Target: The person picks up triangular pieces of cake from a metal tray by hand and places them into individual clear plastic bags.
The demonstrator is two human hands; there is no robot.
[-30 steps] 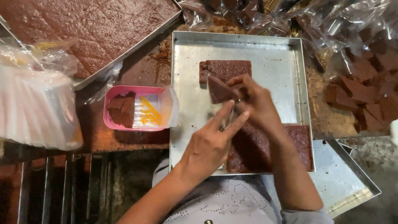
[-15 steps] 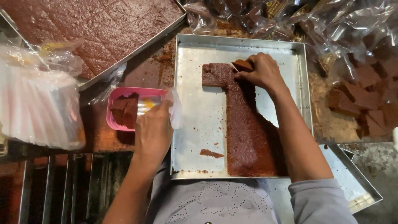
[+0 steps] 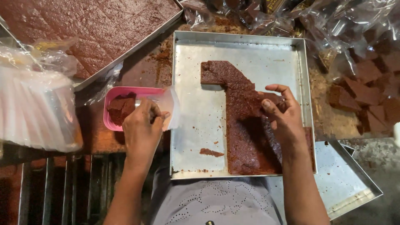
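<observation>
Head view: left hand (image 3: pixel 142 125) pinches a clear bag (image 3: pixel 170 107) over the pink tub (image 3: pixel 111 96); right hand (image 3: pixel 282 114) grips a brown piece (image 3: pixel 273 99); most of the tray's (image 3: pixel 196 137) slab (image 3: pixel 246 125) is gone, one strip left.

surface: crumb-strewn brown worktop (image 3: pixel 154 62) | on it: steel tray (image 3: pixel 200 112), pink tub (image 3: pixel 109 99), bagged pieces (image 3: pixel 366 87)

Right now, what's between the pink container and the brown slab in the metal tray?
Head view: the left hand holding a small clear bag at the pink container, then bare tray floor up to the brown slab.
</observation>
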